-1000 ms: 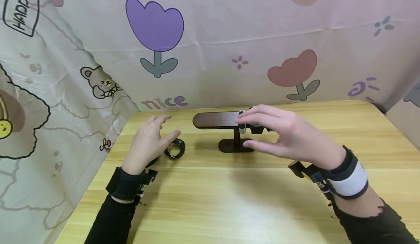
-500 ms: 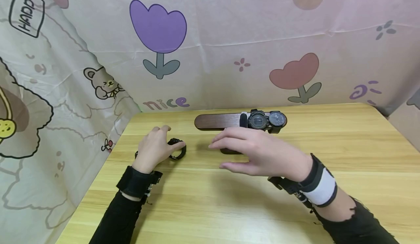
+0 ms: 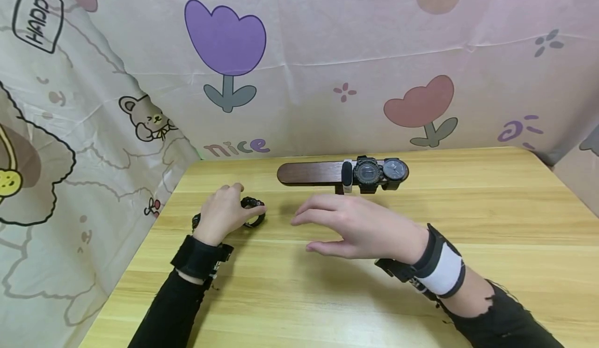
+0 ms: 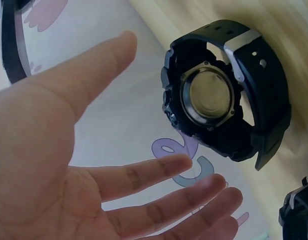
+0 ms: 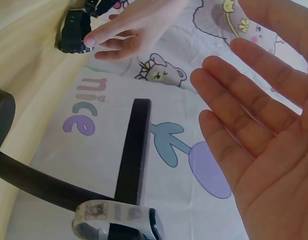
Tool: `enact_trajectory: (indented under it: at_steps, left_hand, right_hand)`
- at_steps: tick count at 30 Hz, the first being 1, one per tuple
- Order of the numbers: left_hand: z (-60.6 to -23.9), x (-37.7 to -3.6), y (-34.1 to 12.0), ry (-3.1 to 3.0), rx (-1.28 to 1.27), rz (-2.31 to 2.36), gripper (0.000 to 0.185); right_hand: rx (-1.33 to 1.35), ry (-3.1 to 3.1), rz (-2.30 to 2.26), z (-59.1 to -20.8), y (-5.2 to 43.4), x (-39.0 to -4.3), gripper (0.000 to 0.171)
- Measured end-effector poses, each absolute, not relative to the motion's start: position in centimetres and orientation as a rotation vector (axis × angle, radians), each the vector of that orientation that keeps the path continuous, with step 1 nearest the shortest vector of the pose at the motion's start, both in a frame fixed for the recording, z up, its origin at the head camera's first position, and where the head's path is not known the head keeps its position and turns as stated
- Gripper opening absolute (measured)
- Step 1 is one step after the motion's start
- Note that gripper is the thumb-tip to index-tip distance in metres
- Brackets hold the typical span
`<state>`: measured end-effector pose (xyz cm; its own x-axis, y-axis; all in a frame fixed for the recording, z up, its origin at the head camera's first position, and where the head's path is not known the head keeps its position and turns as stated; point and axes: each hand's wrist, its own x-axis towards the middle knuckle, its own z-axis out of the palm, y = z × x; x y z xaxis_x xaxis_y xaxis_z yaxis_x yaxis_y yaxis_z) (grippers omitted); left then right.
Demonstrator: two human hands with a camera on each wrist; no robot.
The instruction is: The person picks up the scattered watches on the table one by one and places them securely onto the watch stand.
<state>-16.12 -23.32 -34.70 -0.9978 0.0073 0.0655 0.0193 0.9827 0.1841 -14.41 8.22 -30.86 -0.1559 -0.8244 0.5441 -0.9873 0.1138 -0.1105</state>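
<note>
The left hand (image 3: 223, 214) lies over a black watch (image 3: 253, 211) on the table (image 3: 468, 218), fingers straight and spread, thumb beside the strap; no grip shows in the left wrist view, where the watch (image 4: 226, 97) stands on its edge just off the fingertips. A nudge could tip or roll it toward 9 o'clock, near the table's edge. The right hand (image 3: 360, 223) hovers open and empty at 6 o'clock from the wooden stand (image 3: 309, 172). A careless sweep could knock the stand and shed its load. The stand's bar carries a slim band (image 3: 347, 174) and two round watches (image 3: 380, 171) at its 3 o'clock end.
</note>
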Motion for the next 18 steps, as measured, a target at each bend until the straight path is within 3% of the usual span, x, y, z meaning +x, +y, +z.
enact_trajectory:
  at_steps: [18]
  left_hand:
    - [-35.8,-16.5,-22.9,-3.072,-0.017,-0.256,0.066]
  right_hand:
    - [1.773,-2.225,0.568,-32.3,7.4,-14.5,0.035]
